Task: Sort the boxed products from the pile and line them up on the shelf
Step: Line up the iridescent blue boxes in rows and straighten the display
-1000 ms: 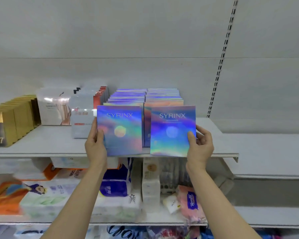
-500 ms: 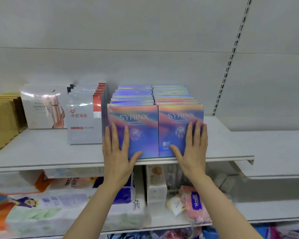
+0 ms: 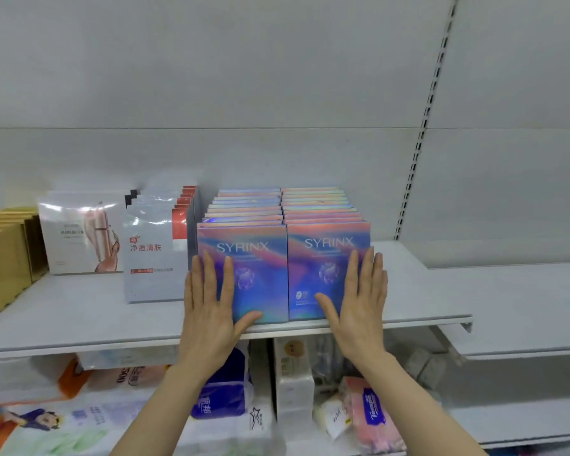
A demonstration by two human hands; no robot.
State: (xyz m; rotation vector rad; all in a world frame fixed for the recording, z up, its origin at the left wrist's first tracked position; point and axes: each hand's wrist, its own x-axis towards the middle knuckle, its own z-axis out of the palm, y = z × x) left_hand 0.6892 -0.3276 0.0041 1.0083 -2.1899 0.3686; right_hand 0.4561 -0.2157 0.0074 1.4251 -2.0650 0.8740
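Two rows of iridescent SYRINX boxes stand upright on the white shelf (image 3: pixel 79 324), one behind another. My left hand (image 3: pixel 211 304) presses flat, fingers straight, on the front box of the left row (image 3: pixel 257 258). My right hand (image 3: pixel 359 301) presses flat on the front box of the right row (image 3: pixel 323 255). Both front boxes stand near the shelf's front edge, side by side and touching.
Left of the SYRINX rows stand white-and-red sachet packs (image 3: pixel 155 255), pale packs with a pink figure (image 3: pixel 79 235) and gold boxes (image 3: pixel 4 258). The shelf runs bare to the right (image 3: pixel 418 291). Tissue packs (image 3: pixel 375 416) fill the lower shelf.
A second ago each hand held a SYRINX box in front of the shelf. Both boxes now stand at the front of their rows, with my hands flat against them.
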